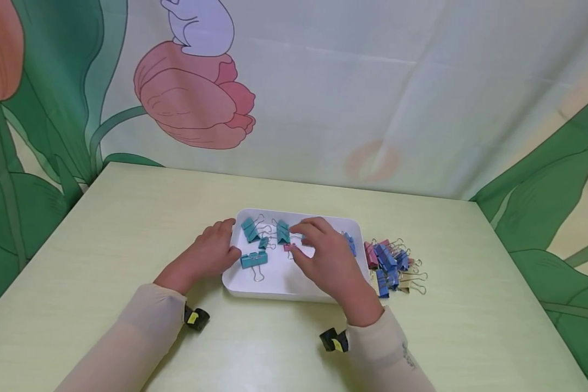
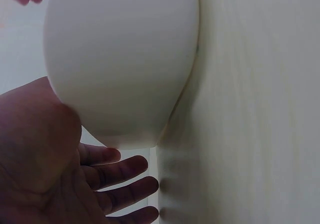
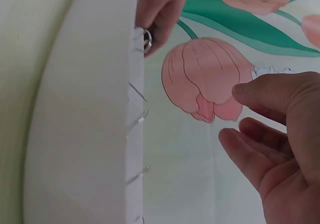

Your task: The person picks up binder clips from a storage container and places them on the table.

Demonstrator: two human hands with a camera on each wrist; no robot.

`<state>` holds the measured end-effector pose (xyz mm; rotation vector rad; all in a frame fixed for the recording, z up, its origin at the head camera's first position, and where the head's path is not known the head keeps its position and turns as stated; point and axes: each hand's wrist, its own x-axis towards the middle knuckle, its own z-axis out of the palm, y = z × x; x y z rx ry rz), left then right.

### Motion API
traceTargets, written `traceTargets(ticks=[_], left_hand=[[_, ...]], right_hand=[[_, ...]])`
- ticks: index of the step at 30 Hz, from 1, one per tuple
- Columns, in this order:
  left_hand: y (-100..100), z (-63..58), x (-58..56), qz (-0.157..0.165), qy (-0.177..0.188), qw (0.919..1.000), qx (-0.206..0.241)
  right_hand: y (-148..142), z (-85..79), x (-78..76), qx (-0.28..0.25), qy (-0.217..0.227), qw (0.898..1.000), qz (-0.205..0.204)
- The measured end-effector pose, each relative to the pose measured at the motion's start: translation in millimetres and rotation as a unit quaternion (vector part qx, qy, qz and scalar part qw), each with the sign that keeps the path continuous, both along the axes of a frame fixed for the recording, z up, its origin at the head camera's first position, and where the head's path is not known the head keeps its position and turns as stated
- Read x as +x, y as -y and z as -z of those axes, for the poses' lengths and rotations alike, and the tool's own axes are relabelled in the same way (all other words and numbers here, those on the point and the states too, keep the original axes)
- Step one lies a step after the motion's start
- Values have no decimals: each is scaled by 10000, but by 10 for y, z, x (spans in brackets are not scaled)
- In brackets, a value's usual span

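A white tray (image 1: pixel 274 283) holds several teal binder clips (image 1: pixel 253 260) on its left half. A small pink binder clip (image 1: pixel 287 247) lies near its middle, close to my right thumb tip, and a blue binder clip (image 1: pixel 350 244) is at its right end. My left hand (image 1: pixel 210 250) rests against the tray's left end, its fingers (image 2: pixel 125 191) loosely extended past the corner in the left wrist view. Over the tray hovers my right hand (image 1: pixel 330 261), thumb and fingers apart; the right wrist view shows nothing between them. It partly covers another teal clip.
Right beside the tray lies a pile of blue, pink and gold binder clips (image 1: pixel 389 267) with wire handles sticking out. Everything stands on a pale wooden table (image 1: pixel 152 228). Behind it hangs a cloth (image 1: pixel 313 109) printed with tulips.
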<state>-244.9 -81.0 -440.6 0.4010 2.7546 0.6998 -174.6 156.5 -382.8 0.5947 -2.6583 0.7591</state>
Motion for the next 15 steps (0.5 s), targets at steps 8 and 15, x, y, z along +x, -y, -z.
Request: traceTargets(ticks=[8, 15], left_hand=[[-8, -30, -6, 41, 8, 10000, -30], [25, -31, 3, 120, -119, 9999, -13]], right_hand=[[236, 117, -59, 380, 319, 9977, -470], [470, 211, -139, 1005, 742, 9897, -694]])
